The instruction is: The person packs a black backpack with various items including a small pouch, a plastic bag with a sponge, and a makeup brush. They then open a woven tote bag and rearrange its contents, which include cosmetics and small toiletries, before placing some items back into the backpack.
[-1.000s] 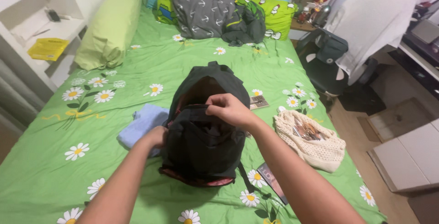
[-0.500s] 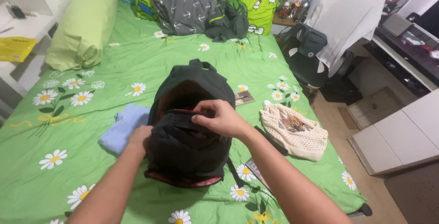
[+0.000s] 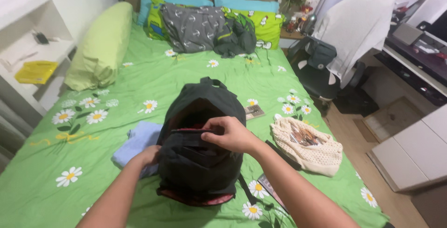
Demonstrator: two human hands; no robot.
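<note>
- The folded light-blue cloth (image 3: 135, 144) lies on the bed (image 3: 93, 181) touching the backpack's left side; if the bag shifts that way it could ruck up or get trapped beneath.
- The left hand (image 3: 148, 156) presses against the lower left flank of the black backpack (image 3: 200, 144). Its fingers are mostly hidden behind the bag, so I cannot tell whether they are clenched. A loose brace here could let the soft bag slump sideways on the mattress.
- The backpack stands mid-bed, its main mouth gaping open towards the pillows.
- The right hand (image 3: 230, 135) has its fingers pinched on the black edge at the front of the opening. A hard tug could tip the bag forwards.
- The cream crochet bag (image 3: 307, 146) lies near the bed's right edge, with small things inside; a jolt could slide it to the floor.
</note>
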